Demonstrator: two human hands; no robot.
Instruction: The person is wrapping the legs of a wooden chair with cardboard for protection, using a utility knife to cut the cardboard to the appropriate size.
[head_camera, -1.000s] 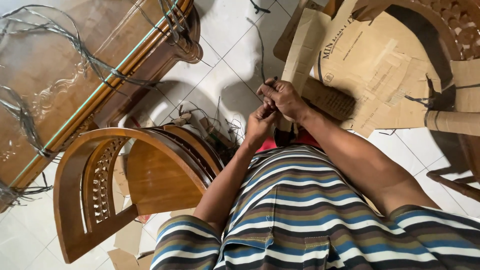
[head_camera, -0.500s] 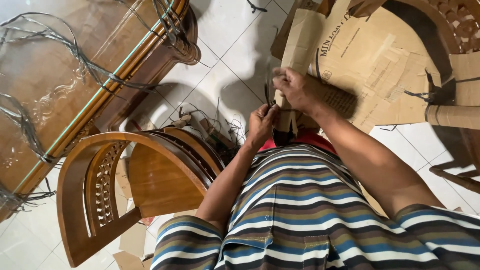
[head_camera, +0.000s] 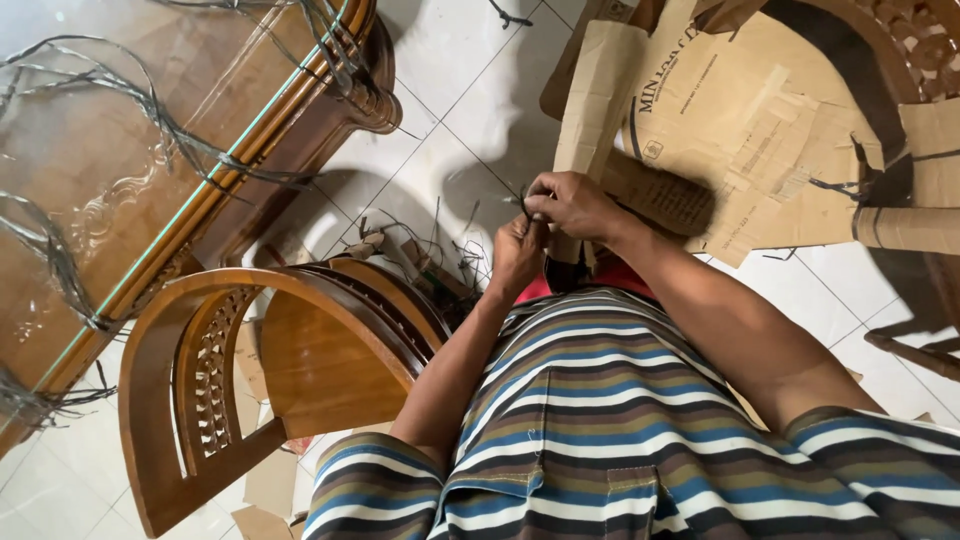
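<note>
1. A flattened brown cardboard box (head_camera: 740, 130) lies on the floor at the upper right, beyond the hands. It is large and creased, with dark printed lettering and a small square mark on its face and a paler rectangular patch where a label or tape sits.
2. A narrow folded flap of cardboard (head_camera: 598, 95) stands up along the box's left edge, just above the hands.
3. More cardboard scraps (head_camera: 268, 485) lie on the tiles at the lower left, under the chair.
4. The left hand (head_camera: 518, 255) and the right hand (head_camera: 575, 205) are together, touching, just in front of the striped shirt (head_camera: 600, 420). Both are pinched shut on a thin dark wire (head_camera: 522, 200), whose short end pokes up between the fingertips.
5. The wire looks thin, dark grey and stiff; how long it is cannot be told, since the hands cover most of it.
6. Loose wire offcuts (head_camera: 440, 250) lie scattered on the floor just left of the hands, thin and bent, mixed with small bits of debris.
7. Long bundles of grey wire (head_camera: 150, 110) lie across a table (head_camera: 250, 150) at the upper left. The table has a glossy glass top with a greenish edge over carved, varnished brown wood.
8. A wooden chair (head_camera: 260, 380) with a curved arm and a pierced, carved back stands at the lower left, near the left forearm.
9. The floor (head_camera: 460, 90) is of pale glossy tiles with thin dark joints.
</note>
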